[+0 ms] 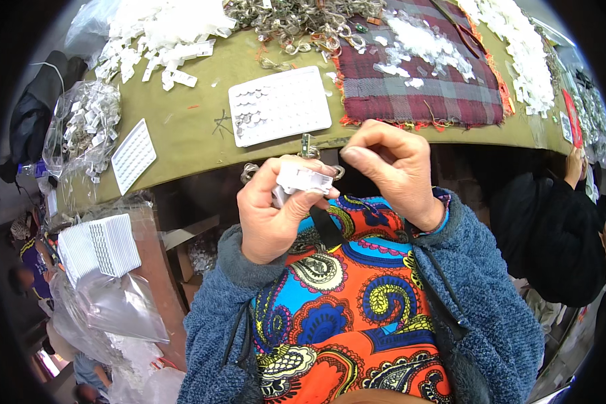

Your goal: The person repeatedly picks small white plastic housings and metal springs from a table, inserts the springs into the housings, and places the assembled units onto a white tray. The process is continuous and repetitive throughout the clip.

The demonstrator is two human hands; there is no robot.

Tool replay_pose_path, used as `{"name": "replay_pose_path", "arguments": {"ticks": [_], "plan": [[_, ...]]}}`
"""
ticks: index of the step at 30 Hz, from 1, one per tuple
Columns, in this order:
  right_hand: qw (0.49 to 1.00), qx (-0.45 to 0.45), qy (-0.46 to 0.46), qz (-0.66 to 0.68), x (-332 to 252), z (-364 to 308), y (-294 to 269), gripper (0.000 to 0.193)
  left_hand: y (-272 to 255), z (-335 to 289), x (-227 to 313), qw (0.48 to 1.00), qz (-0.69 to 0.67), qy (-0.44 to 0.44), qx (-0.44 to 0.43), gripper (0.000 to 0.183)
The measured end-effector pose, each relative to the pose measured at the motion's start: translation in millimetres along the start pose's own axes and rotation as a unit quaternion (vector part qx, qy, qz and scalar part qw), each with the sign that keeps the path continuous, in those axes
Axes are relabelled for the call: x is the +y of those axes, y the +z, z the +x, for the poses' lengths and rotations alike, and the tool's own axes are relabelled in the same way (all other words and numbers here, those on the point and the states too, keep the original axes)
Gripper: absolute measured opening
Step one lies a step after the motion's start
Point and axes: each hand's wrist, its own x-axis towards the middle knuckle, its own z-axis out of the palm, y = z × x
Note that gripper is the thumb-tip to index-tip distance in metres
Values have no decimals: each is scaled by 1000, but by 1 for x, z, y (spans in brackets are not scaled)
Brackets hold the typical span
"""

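Close to the table's front edge, my left hand point(266, 212) grips white plastic housings point(306, 177) between thumb and fingers. A small green circuit board point(307, 144) stands up just beyond them, and loops of coiled cable point(250, 171) stick out on both sides of that hand. My right hand point(400, 168) hovers to the right of the housings, apart from them, with thumb and forefinger pinched together. Whatever may be between those fingertips is too small to make out.
A white tray point(322, 122) partly filled with silvery round pieces lies ahead. Behind are heaps of white plastic parts point(161, 40) and coiled cables point(303, 23). Clear bits lie on a plaid cloth point(411, 104). Stacked white trays point(99, 246) stand left; a co-worker's hand point(575, 166) is far right.
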Motion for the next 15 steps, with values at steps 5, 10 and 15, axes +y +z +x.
{"name": "replay_pose_path", "arguments": {"ticks": [5,10,15], "plan": [[994,-34,93,45,-1,2,11,10,2,7,-11,925,338,156,-72,25],[980,-54,163,104,6,0,7,9,4,9,-13,897,397,162,-105,29],[981,31,92,166,20,-5,17,13,7,1,-12,992,2,-117,-55,21]]}}
